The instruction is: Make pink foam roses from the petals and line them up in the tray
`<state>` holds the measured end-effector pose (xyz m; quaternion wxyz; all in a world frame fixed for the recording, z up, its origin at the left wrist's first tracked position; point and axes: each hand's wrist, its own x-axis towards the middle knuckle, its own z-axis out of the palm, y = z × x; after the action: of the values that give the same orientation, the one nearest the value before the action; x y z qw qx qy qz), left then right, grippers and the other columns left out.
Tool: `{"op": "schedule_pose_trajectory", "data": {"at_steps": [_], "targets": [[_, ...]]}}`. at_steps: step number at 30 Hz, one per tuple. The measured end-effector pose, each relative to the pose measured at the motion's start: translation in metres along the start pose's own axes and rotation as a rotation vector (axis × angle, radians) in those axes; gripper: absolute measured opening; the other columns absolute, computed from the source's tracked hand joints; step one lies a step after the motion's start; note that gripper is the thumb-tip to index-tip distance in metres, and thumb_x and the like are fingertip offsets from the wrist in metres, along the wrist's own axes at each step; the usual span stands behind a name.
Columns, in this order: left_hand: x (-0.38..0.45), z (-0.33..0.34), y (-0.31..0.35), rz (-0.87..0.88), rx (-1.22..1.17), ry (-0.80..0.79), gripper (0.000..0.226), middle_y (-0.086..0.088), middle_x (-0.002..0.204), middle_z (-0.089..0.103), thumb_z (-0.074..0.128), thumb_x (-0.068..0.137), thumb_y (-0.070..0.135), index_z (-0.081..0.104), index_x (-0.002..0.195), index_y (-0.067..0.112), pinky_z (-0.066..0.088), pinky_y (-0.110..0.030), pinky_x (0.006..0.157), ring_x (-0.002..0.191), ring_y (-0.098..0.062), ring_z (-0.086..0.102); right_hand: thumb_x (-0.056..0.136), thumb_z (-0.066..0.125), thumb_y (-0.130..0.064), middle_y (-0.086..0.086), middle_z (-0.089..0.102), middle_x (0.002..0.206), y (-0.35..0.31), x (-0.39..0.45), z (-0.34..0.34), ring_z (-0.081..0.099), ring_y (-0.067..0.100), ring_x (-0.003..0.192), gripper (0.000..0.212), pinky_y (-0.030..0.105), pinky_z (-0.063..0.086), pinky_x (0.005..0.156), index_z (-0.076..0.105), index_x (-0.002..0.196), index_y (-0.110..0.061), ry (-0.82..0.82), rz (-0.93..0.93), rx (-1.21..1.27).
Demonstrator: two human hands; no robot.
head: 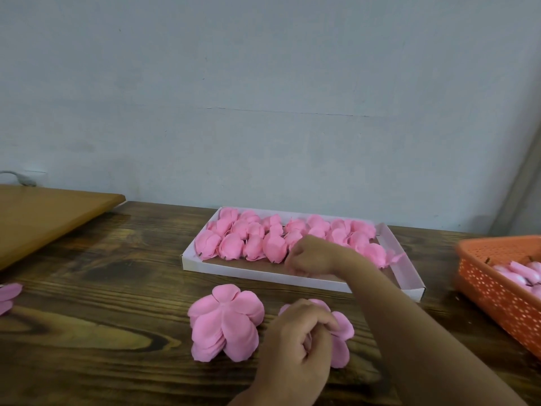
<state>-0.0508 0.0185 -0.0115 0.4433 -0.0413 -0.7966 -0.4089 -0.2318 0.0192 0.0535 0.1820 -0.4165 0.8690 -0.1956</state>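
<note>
A white cardboard tray (263,276) on the wooden table holds rows of finished pink foam roses (234,244). My right hand (311,256) reaches into the tray at a gap in the front row, fingers curled downward; anything under them is hidden. In front of the tray lie two stacks of flat five-lobed pink petals. The left stack (225,320) lies untouched. My left hand (301,335) rests on the right stack (344,326), with its fingers curled round the petals at the middle.
An orange perforated basket (497,291) with more pink pieces stands at the right table edge. A loose pink petal piece (8,295) lies at the far left. A lighter wooden board (44,218) sits at the back left, and a pale wall rises behind the table.
</note>
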Motion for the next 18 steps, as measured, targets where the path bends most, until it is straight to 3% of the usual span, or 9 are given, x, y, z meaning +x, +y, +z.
{"op": "schedule_pose_trajectory", "data": {"at_steps": [5,9,14,16,18], "targets": [[-0.002,0.002,-0.003,-0.029,0.003,0.021,0.017,0.032,0.085,0.06,0.048,0.087,0.023,0.064,0.085,0.029,0.039,-0.002,0.063,0.066,0.01,0.055,0.09,0.05,-0.014,0.007,0.059,0.071,0.011,0.016,0.016,0.05,0.021,0.069,0.026,0.036,0.048,0.072,0.062,0.067,-0.01,0.071,0.024,-0.012],[-0.003,0.002,-0.004,-0.048,-0.021,-0.004,0.017,0.037,0.089,0.061,0.047,0.089,0.027,0.064,0.088,0.031,0.048,-0.01,0.059,0.069,0.009,0.056,0.09,0.05,-0.015,0.019,0.072,0.097,0.017,0.014,0.011,0.056,0.02,0.076,0.026,0.042,0.054,0.081,0.072,0.093,-0.002,0.065,0.017,-0.01],[-0.002,-0.001,-0.002,-0.018,-0.035,-0.054,0.016,0.042,0.087,0.06,0.05,0.089,0.022,0.064,0.087,0.029,0.04,-0.001,0.066,0.072,0.012,0.057,0.095,0.058,-0.01,0.0,0.072,0.091,0.011,-0.031,-0.028,0.064,0.012,0.075,0.019,0.019,0.052,0.066,0.073,0.106,-0.012,0.145,-0.07,0.162],[-0.003,-0.001,-0.004,-0.059,-0.047,-0.097,0.018,0.04,0.084,0.06,0.048,0.091,0.021,0.064,0.086,0.028,0.048,-0.01,0.065,0.072,0.006,0.061,0.096,0.06,-0.009,-0.003,0.074,0.093,0.003,-0.066,-0.054,0.068,0.011,0.078,0.02,0.022,0.056,0.07,0.072,0.111,-0.014,0.273,-0.139,0.263],[-0.004,0.0,-0.005,-0.106,-0.075,-0.146,0.022,0.036,0.083,0.061,0.047,0.091,0.015,0.065,0.083,0.024,0.058,-0.03,0.065,0.075,-0.007,0.066,0.095,0.061,-0.01,-0.005,0.077,0.091,-0.011,-0.114,-0.08,0.071,0.011,0.08,0.02,0.021,0.058,0.07,0.074,0.104,-0.022,0.425,-0.259,0.378]]}}
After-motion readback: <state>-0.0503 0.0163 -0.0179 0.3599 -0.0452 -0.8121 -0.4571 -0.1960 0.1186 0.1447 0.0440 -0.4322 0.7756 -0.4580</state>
